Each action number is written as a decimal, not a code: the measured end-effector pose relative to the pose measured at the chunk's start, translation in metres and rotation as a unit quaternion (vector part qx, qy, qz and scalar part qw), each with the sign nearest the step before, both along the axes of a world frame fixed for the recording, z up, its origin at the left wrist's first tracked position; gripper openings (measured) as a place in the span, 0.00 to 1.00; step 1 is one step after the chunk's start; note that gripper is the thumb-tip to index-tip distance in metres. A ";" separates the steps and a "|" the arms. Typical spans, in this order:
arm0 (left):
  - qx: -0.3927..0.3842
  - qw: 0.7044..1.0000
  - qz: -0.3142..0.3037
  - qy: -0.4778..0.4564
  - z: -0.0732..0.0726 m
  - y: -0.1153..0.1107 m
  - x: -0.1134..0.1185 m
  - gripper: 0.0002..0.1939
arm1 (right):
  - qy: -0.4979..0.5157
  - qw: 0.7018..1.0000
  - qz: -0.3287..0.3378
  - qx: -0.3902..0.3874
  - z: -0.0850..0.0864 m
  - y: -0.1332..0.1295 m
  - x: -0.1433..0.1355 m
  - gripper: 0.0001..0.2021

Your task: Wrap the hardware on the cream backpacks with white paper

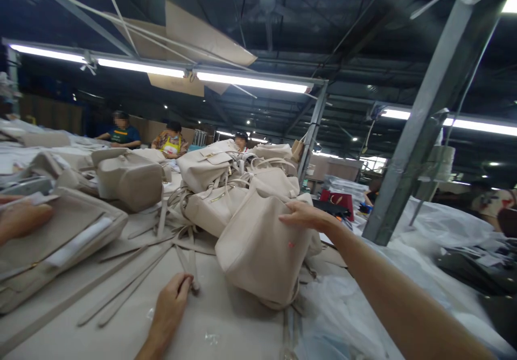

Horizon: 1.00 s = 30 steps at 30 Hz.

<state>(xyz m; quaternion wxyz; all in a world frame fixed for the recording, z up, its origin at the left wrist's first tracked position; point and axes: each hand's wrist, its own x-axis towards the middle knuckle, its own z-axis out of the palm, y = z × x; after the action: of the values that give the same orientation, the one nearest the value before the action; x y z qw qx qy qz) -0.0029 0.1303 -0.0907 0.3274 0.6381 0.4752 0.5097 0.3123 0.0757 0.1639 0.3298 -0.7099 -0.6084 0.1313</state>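
Via head view, I had the right arm (388,284) extended diagonally inward, right hand (305,214) raised, fingertips leftward; grip closure unclear. Left hand (169,306) sat lower, its fingers curled in.

The pale counter (230,330) carries heaped beige handbags (214,209) at 12 o'clock, 1 boxy handbag (131,180) and loose straps (129,284) at 11, 1 flap handbag (60,231) at 10, clear plastic sheeting (343,317) at 2.
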 end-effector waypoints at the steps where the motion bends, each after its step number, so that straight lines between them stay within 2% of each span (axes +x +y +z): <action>1: -0.006 1.000 0.000 -0.017 0.000 -0.002 0.000 0.15 | 0.008 1.000 0.026 -0.008 0.004 -0.002 -0.010 0.02; 5: -0.009 0.999 -0.009 -0.041 0.001 -0.013 -0.001 0.19 | 0.040 0.992 0.111 -0.038 0.008 -0.010 -0.050 0.07; 10: -0.009 0.996 0.007 -0.090 0.001 -0.024 -0.013 0.17 | 0.123 0.978 0.151 -0.073 -0.016 -0.024 -0.085 0.10; 15: -0.013 0.986 0.065 -0.153 0.000 -0.035 -0.030 0.14 | 0.214 0.946 0.185 -0.155 -0.041 -0.049 -0.095 0.19; 18: -0.004 0.979 0.103 -0.179 -0.001 -0.048 -0.035 0.13 | 0.272 0.918 0.187 -0.220 -0.050 -0.064 -0.096 0.16; 20: 0.018 0.972 0.142 -0.187 0.001 -0.062 -0.034 0.13 | 0.302 0.904 0.186 -0.237 -0.057 -0.072 -0.098 0.15; 23: 0.094 0.967 0.159 -0.174 0.014 -0.091 -0.023 0.11 | 0.348 0.888 0.209 -0.217 -0.070 -0.079 -0.102 0.16; 25: 0.164 0.969 0.115 -0.148 0.031 -0.110 -0.012 0.08 | 0.381 0.878 0.206 -0.203 -0.078 -0.081 -0.103 0.19; 27: 0.145 0.977 0.052 -0.145 0.051 -0.124 0.002 0.07 | 0.401 0.876 0.178 -0.200 -0.085 -0.080 -0.102 0.21; 30: 0.039 0.985 -0.027 -0.168 0.076 -0.135 0.020 0.07 | 0.422 0.868 0.153 -0.212 -0.092 -0.079 -0.098 0.22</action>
<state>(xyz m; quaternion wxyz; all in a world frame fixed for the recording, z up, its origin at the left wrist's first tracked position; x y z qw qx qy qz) 0.0171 -0.0047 -0.0144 0.3912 0.5684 0.3757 0.6187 0.2146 -0.0028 0.0721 0.3721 -0.5379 -0.4699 0.5928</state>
